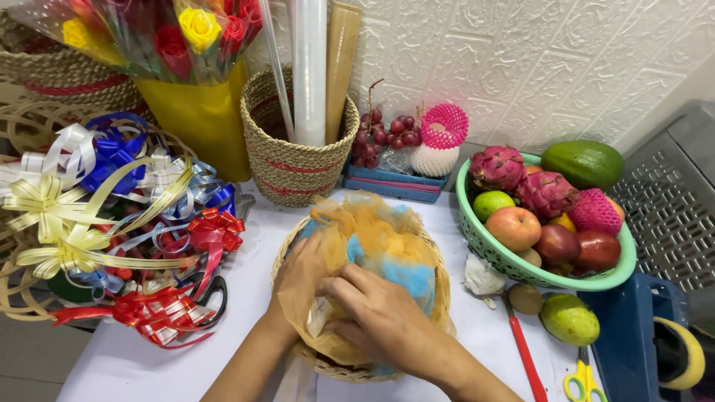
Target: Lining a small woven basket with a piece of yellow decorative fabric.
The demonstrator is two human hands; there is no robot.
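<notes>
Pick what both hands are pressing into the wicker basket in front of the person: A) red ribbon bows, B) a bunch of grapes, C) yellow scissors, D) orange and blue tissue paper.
D: the left hand and right hand rest on crumpled orange and blue tissue paper lining the wicker basket.

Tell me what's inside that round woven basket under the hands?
The round woven basket holds crumpled orange and blue mesh fabric, pressed by both hands. Anything beneath the fabric is covered and cannot be seen.
</notes>
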